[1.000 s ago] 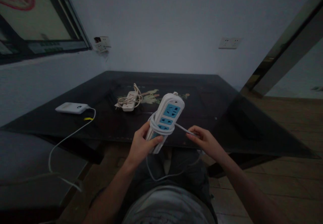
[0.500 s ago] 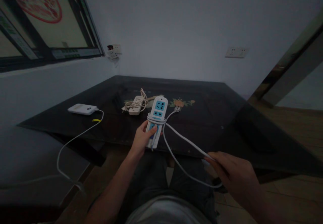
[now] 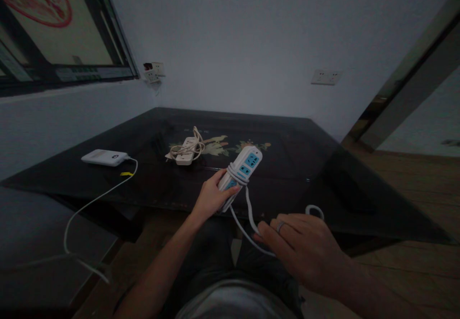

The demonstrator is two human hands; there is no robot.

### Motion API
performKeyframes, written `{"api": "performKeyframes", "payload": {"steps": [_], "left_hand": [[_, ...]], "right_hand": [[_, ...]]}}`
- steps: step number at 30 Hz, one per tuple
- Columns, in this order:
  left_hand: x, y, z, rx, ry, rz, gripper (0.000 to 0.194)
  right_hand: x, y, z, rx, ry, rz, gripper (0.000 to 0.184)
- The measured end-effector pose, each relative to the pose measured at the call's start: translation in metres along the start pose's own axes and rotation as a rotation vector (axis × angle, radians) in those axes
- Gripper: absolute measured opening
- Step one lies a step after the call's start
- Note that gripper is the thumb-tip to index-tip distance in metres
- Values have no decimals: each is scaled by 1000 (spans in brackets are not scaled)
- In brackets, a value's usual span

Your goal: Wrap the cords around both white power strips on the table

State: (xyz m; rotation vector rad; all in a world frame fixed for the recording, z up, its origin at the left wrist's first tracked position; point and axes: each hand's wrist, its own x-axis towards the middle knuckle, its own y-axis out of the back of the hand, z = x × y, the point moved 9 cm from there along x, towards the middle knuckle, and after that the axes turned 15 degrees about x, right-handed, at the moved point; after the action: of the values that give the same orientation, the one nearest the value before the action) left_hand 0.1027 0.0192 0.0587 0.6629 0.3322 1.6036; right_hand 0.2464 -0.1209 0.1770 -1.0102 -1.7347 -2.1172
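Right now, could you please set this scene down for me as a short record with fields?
Left hand: gripping the near end of a blue-socketed power strip
Right hand: holding a white cord
Cord state: wound round the strip's middle, with slack hanging below
Surface: black table with a floral pattern
Also on it: a second strip, wrapped in its own cord; a white device with a cable attached
Wall: socket plate

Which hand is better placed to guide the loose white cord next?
Probably the right hand: its fingers already grip the white cord, while the left hand is occupied holding the power strip.
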Motion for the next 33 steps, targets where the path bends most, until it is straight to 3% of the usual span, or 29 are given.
{"api": "performKeyframes", "payload": {"steps": [4, 8, 11, 15, 20, 23, 27, 33], "left_hand": [[-7, -10, 20, 388, -45, -73, 60], [-19, -32, 45, 692, -169, -248, 62], [-29, -48, 57, 803, -283, -376, 58], [-41, -58, 61, 818, -403, -487, 56], [-49, -54, 67, 801, -505, -454, 62], [-59, -52, 76, 781, -593, -456, 61], [-71, -45, 83, 783, -647, -401, 61], [-73, -25, 82, 626, -575, -245, 78]], "right_hand": [[11, 14, 10, -72, 1, -18, 32], [20, 15, 30, -62, -20, -146, 30], [24, 8, 62, 28, -148, -231, 21], [21, -8, 104, 306, -361, -283, 12], [8, -28, 142, 573, -587, -222, 19], [0, -46, 154, 745, -671, -268, 24], [-10, -64, 152, 1014, -717, -359, 22], [-39, -86, 140, 1297, -893, -380, 35]]}}
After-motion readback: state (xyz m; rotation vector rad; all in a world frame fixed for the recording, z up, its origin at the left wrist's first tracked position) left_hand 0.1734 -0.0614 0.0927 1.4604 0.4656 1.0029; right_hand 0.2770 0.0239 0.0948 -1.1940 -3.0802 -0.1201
